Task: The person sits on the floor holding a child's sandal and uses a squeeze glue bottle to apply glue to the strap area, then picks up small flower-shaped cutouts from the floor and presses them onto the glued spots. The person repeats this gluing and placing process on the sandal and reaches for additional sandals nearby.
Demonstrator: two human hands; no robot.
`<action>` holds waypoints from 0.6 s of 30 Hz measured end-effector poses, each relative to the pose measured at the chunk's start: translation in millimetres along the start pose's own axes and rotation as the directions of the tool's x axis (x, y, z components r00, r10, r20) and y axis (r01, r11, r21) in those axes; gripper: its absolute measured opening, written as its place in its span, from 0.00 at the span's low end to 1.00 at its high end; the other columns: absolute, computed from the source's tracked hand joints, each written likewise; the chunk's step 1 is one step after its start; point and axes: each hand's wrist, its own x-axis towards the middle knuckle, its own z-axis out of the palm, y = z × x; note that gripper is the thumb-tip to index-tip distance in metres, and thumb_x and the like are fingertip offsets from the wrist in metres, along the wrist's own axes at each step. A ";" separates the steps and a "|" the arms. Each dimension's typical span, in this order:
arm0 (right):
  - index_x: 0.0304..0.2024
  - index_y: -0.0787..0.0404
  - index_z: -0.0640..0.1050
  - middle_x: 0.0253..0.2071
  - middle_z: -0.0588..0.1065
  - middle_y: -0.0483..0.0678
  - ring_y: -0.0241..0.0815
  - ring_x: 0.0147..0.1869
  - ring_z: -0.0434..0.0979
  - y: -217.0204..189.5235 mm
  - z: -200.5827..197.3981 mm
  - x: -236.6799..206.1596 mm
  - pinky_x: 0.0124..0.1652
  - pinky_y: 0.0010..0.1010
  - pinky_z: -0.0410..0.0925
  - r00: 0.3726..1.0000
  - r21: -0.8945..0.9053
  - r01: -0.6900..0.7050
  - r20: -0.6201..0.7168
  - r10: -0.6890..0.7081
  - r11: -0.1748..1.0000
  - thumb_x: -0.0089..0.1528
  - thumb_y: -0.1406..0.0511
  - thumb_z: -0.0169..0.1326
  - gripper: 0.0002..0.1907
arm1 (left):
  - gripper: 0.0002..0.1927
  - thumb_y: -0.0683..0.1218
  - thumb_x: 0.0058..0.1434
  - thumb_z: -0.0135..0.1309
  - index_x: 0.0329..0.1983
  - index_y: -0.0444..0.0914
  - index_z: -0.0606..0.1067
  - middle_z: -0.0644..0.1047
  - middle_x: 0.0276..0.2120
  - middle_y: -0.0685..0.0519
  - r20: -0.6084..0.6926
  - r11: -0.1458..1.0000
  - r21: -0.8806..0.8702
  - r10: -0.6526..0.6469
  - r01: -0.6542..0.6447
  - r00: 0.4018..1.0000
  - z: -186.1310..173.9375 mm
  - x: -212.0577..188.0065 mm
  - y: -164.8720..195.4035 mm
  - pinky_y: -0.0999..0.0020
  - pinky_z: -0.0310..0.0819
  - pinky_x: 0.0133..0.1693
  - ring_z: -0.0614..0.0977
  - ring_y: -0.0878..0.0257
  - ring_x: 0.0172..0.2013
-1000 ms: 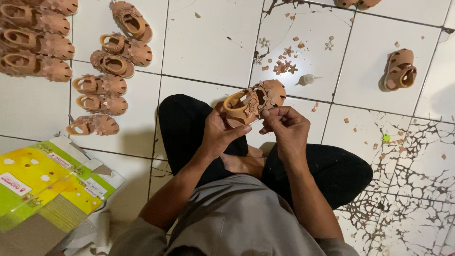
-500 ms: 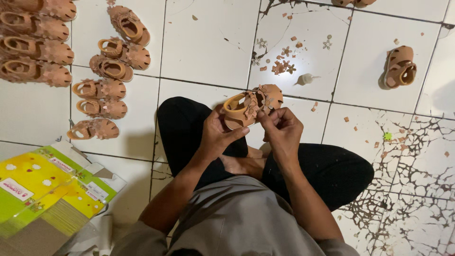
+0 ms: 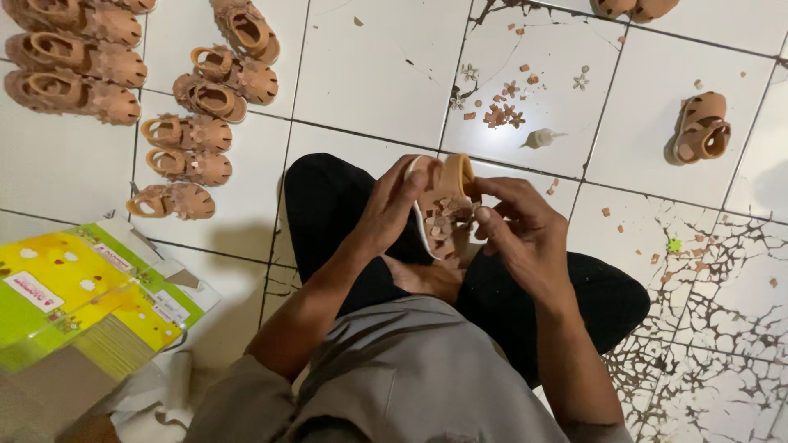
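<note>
Head view, looking down at my lap as I sit cross-legged on the tile floor [image 3: 369, 74]. My left hand [image 3: 392, 209] is closed round the side of a small tan sandal [image 3: 443, 205], fingers wrapped over its heel end. My right hand [image 3: 517, 230] is closed on the other side, thumb pressed near the flower trims on the upper. The sandal sits between both hands, above my knees, sole edge turned toward the left hand.

Risks as I judge them. The flower pieces on the upper look small and only lightly seated; if my right thumb pushes sideways, one may shift or peel off crooked. I cannot tell whether any glue is wet, so smearing onto the strap is possible. Both hands hold by the edges; a slack left hand would let the sandal twist and drop onto my legs.

Surroundings. Loose flower trims [image 3: 501, 111] and scraps lie scattered on the tile ahead, with a small glue bottle [image 3: 540, 138] just beside them; a careless reach could scatter the trims or tip the bottle. Finished sandals [image 3: 185, 131] stand in rows at upper left, well apart from my hands. One single sandal [image 3: 699, 130] lies at right. A yellow-green box [image 3: 74, 287] lies flattened near my left elbow, where a swing of that arm could knock it.
</note>
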 end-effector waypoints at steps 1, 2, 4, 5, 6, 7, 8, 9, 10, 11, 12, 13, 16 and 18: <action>0.55 0.67 0.78 0.51 0.76 0.51 0.33 0.38 0.79 -2.6 3.1 2.6 0.27 0.18 0.71 0.997 0.019 -0.047 0.061 0.045 0.999 0.65 0.66 0.58 0.17 | 0.37 0.71 0.71 0.41 0.59 0.35 0.72 0.79 0.47 0.50 -0.012 1.000 0.022 -0.004 0.004 1.000 2.4 2.1 3.7 0.69 0.74 0.51 0.80 0.63 0.49; 0.54 0.67 0.79 0.49 0.77 0.50 0.33 0.36 0.80 -4.0 6.1 5.2 0.25 0.18 0.70 0.992 0.025 -0.095 0.080 0.093 0.995 0.65 0.66 0.58 0.17 | 0.37 0.71 0.70 0.41 0.58 0.35 0.73 0.79 0.45 0.48 -0.024 0.999 0.044 -0.009 0.010 1.000 4.6 3.8 6.7 0.68 0.75 0.50 0.81 0.61 0.48; 0.51 0.67 0.79 0.45 0.79 0.49 0.33 0.30 0.81 -3.5 9.8 8.2 0.20 0.19 0.68 0.974 0.032 -0.200 0.116 0.195 0.979 0.63 0.64 0.59 0.17 | 0.36 0.71 0.70 0.41 0.56 0.35 0.73 0.79 0.42 0.46 -0.052 0.992 0.119 -0.045 0.050 0.998 8.6 5.1 9.5 0.65 0.76 0.46 0.82 0.59 0.44; 0.51 0.67 0.80 0.41 0.80 0.49 0.33 0.28 0.80 -1.7 10.6 9.8 0.19 0.19 0.67 0.956 0.009 -0.252 0.156 0.247 0.968 0.63 0.64 0.59 0.17 | 0.35 0.71 0.69 0.40 0.56 0.36 0.73 0.79 0.40 0.45 -0.067 0.981 0.173 -0.072 0.083 0.995 10.2 6.1 9.8 0.64 0.76 0.43 0.82 0.58 0.42; 0.50 0.66 0.80 0.37 0.82 0.48 0.32 0.26 0.80 1.0 10.6 11.4 0.19 0.19 0.66 0.934 -0.016 -0.302 0.193 0.299 0.953 0.62 0.63 0.60 0.17 | 0.34 0.70 0.69 0.40 0.55 0.37 0.73 0.79 0.38 0.44 -0.082 0.968 0.224 -0.100 0.116 0.992 11.7 6.3 9.3 0.63 0.76 0.41 0.82 0.57 0.39; 0.49 0.66 0.81 0.33 0.83 0.47 0.32 0.25 0.79 4.3 10.2 12.8 0.18 0.19 0.66 0.908 -0.043 -0.350 0.228 0.350 0.936 0.62 0.62 0.60 0.17 | 0.34 0.70 0.68 0.40 0.54 0.37 0.73 0.79 0.37 0.44 -0.080 0.965 0.235 -0.098 0.115 0.992 12.7 6.0 8.4 0.62 0.77 0.40 0.83 0.56 0.38; 0.48 0.66 0.81 0.31 0.83 0.46 0.32 0.24 0.80 8.0 9.0 13.7 0.17 0.19 0.66 0.897 -0.044 -0.354 0.267 0.353 0.934 0.61 0.62 0.61 0.16 | 0.33 0.70 0.68 0.41 0.54 0.37 0.72 0.80 0.36 0.44 -0.077 0.963 0.245 -0.097 0.113 0.992 13.7 5.6 7.0 0.61 0.77 0.38 0.84 0.56 0.37; 0.47 0.66 0.81 0.30 0.83 0.46 0.32 0.24 0.81 12.2 7.9 14.7 0.17 0.19 0.66 0.884 -0.046 -0.359 0.305 0.355 0.932 0.60 0.62 0.62 0.16 | 0.32 0.69 0.67 0.41 0.53 0.37 0.72 0.80 0.36 0.44 -0.073 0.960 0.256 -0.095 0.111 0.993 14.7 5.3 5.4 0.60 0.77 0.37 0.84 0.55 0.35; 0.45 0.66 0.81 0.29 0.83 0.45 0.32 0.23 0.82 16.8 8.2 16.0 0.17 0.20 0.67 0.870 -0.048 -0.360 0.343 0.354 0.932 0.59 0.63 0.62 0.16 | 0.32 0.69 0.68 0.41 0.54 0.37 0.71 0.80 0.37 0.44 -0.063 0.960 0.273 -0.045 0.060 0.997 15.2 5.7 3.9 0.60 0.77 0.37 0.84 0.55 0.36; 0.43 0.68 0.82 0.27 0.82 0.47 0.33 0.22 0.80 21.9 10.5 16.3 0.16 0.20 0.65 0.861 -0.067 -0.387 0.329 0.387 0.919 0.60 0.63 0.63 0.14 | 0.32 0.69 0.70 0.41 0.54 0.36 0.71 0.79 0.39 0.44 -0.054 0.957 0.290 0.006 0.010 0.999 15.5 5.7 2.5 0.60 0.77 0.37 0.84 0.55 0.36; 0.40 0.70 0.82 0.25 0.80 0.50 0.35 0.21 0.78 27.1 14.1 15.4 0.16 0.21 0.63 0.851 -0.086 -0.416 0.314 0.421 0.905 0.61 0.63 0.64 0.14 | 0.33 0.69 0.71 0.41 0.54 0.36 0.70 0.79 0.41 0.44 -0.043 0.951 0.306 0.054 -0.039 0.998 15.6 5.1 1.1 0.59 0.77 0.37 0.83 0.55 0.36; 0.38 0.72 0.82 0.23 0.78 0.53 0.36 0.19 0.77 31.6 16.9 14.3 0.16 0.22 0.61 0.840 -0.104 -0.443 0.298 0.453 0.890 0.62 0.63 0.64 0.14 | 0.32 0.69 0.70 0.41 0.54 0.36 0.71 0.79 0.40 0.45 -0.037 0.954 0.297 0.045 -0.032 0.998 15.3 4.5 0.0 0.60 0.78 0.37 0.84 0.56 0.36; 0.35 0.70 0.82 0.23 0.80 0.50 0.35 0.18 0.74 41.7 23.3 8.6 0.18 0.23 0.67 0.877 -0.012 -0.383 0.308 0.367 0.924 0.62 0.63 0.63 0.13 | 0.32 0.69 0.70 0.40 0.51 0.36 0.72 0.79 0.36 0.46 -0.028 0.963 0.269 -0.018 0.024 0.999 13.9 3.6 -2.1 0.61 0.78 0.36 0.84 0.58 0.35; 0.37 0.68 0.81 0.23 0.79 0.48 0.34 0.19 0.75 45.8 26.0 3.8 0.19 0.23 0.69 0.879 -0.022 -0.389 0.290 0.378 0.921 0.63 0.63 0.62 0.12 | 0.32 0.69 0.70 0.39 0.50 0.37 0.73 0.80 0.32 0.47 -0.026 0.964 0.240 -0.109 0.112 0.994 14.5 3.9 -2.6 0.62 0.78 0.36 0.84 0.59 0.34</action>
